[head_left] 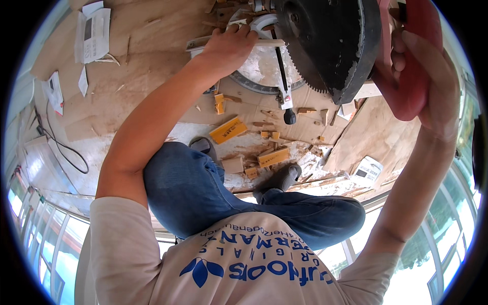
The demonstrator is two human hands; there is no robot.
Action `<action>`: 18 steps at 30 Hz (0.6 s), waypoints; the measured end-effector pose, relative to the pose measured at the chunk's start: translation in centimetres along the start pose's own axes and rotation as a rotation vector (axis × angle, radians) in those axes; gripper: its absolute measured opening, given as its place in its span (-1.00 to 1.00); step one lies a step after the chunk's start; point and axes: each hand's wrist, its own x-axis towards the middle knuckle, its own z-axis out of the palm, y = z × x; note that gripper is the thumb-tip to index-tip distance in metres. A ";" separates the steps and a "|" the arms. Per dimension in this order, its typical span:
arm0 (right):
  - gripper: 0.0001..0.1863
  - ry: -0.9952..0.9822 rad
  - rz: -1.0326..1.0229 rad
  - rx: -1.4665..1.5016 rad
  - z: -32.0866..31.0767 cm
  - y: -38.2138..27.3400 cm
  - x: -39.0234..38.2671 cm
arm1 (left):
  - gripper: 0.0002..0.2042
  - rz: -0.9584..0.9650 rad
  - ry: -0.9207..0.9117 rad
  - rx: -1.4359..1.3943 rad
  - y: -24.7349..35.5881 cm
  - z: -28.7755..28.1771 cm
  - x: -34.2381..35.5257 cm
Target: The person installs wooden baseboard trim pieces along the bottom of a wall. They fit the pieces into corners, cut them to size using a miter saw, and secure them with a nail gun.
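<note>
My right hand [437, 86] is wrapped round the red handle [406, 99] of a miter saw at the upper right. The saw's black guard [340, 46] and toothed blade [307, 71] hang beside a pale strip of wood [269, 42]; whether the teeth touch it I cannot tell. My left hand [231, 48] presses on that strip with its fingers curled over the far side, left of the blade. Below the strip lies the round saw table [256, 71], with a black-knobbed lever [287, 101] at its near edge. My left fingertips are partly hidden.
Yellow-orange wood offcuts [229, 130], splinters and sawdust litter the floor close to my shoes [287, 175]. Flattened white packaging [93, 35] lies at the far left, and a black cable [66, 145] below it. A brown board [368, 137] is at the right.
</note>
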 end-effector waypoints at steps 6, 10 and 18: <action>-0.72 0.027 -0.054 -0.009 0.6 -0.2 -0.4 | -0.75 0.010 0.025 0.037 0.2 -0.3 0.1; -0.73 -0.004 0.018 0.003 0.2 0.0 0.3 | -0.77 0.007 0.032 -0.015 -0.1 0.6 -0.2; -0.75 0.065 -0.008 -0.030 0.7 0.7 -0.8 | -0.79 0.028 0.052 -0.018 -0.1 0.1 -0.1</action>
